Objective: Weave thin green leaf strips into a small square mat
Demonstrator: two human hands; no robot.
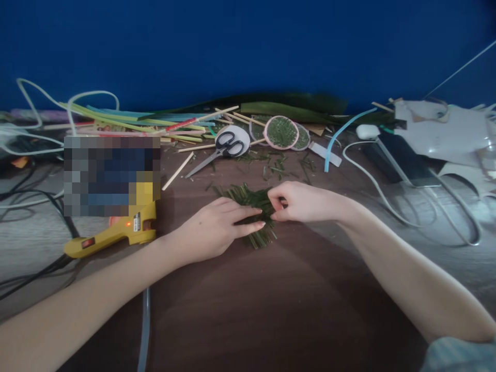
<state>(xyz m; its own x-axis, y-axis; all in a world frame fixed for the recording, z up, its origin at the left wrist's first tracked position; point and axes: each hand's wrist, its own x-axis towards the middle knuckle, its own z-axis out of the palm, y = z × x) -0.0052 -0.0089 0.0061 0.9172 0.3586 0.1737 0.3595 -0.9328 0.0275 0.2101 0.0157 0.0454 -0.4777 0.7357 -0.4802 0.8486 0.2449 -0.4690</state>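
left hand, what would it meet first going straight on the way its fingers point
Most likely the right hand, which is just beyond the left hand at the green strips, though their relative heights are unclear.

No readable text. Glue gun (pixel 112 241) at left: small white label (pixel 137 222) with dark print, too small and blurred to make out. Nothing legible elsewhere.

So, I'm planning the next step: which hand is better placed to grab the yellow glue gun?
Probably left: the left hand is nearer the glue gun; the right hand would reach across. Both touch green strips.
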